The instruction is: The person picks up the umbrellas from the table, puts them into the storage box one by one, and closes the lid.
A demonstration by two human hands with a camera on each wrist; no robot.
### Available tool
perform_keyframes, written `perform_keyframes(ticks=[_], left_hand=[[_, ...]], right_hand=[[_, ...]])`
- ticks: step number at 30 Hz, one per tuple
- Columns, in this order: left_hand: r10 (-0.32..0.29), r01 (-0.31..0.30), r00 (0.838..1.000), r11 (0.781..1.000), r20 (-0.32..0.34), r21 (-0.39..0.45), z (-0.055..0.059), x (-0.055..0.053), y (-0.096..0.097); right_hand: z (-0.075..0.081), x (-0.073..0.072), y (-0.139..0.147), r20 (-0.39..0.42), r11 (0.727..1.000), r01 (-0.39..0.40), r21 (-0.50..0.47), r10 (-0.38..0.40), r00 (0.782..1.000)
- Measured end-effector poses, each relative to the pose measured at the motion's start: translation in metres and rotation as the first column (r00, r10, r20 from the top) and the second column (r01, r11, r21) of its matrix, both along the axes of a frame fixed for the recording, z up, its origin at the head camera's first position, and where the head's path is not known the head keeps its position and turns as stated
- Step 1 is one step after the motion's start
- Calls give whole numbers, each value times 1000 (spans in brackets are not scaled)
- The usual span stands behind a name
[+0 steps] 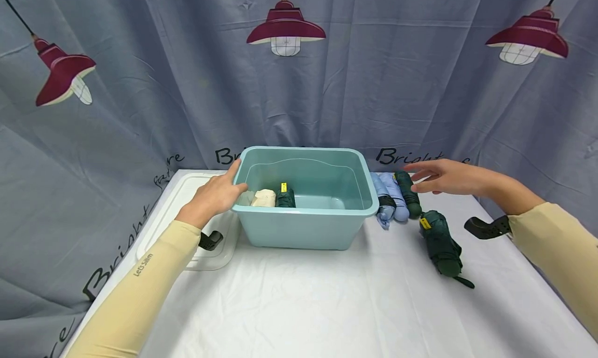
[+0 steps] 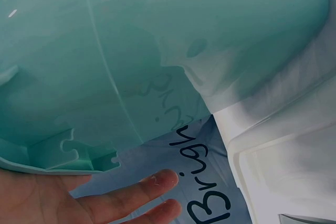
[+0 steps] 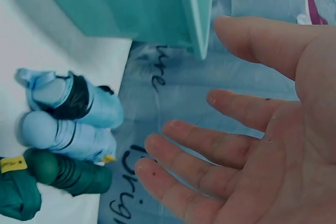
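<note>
Pale teal and smooth-walled, the open bin (image 1: 303,229) stood on the far tabletop (image 1: 303,301), its left rim touched by the left hand (image 1: 212,194), grip spread, while the right hand (image 1: 450,177), grip also spread, hung near rolled blue umbrellas (image 1: 396,196) on the right.

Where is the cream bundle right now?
In the head view, the cream bundle sits inside the teal bin, toward its left end, just left of a dark green bundle.

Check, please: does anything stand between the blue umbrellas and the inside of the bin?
Yes: the right wall of the bin stands between the blue umbrellas and its inside. Above that wall, nothing visible blocks.
</note>
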State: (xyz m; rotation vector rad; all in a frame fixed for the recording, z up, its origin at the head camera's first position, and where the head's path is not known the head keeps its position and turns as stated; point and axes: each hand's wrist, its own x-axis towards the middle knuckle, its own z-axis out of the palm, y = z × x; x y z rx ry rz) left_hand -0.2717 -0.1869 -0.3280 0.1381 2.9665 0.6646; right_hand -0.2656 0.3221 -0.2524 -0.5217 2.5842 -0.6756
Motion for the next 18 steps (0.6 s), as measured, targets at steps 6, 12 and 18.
perform_keyframes(ticks=[6, 12, 18], left_hand=[[-3, 3, 1000, 1000, 4, 1, 0, 0, 0], [-2, 2, 1000, 1000, 4, 0, 0, 0, 0], [-1, 1, 1000, 1000, 2, 9, -1, 3, 0]], right_hand=[[-11, 3, 14, 10, 999, 36, 12, -36, 999], [-24, 6, 26, 17, 999, 51, 20, -51, 999], [-37, 9, 38, 26, 997, 78, 25, -79, 997]])
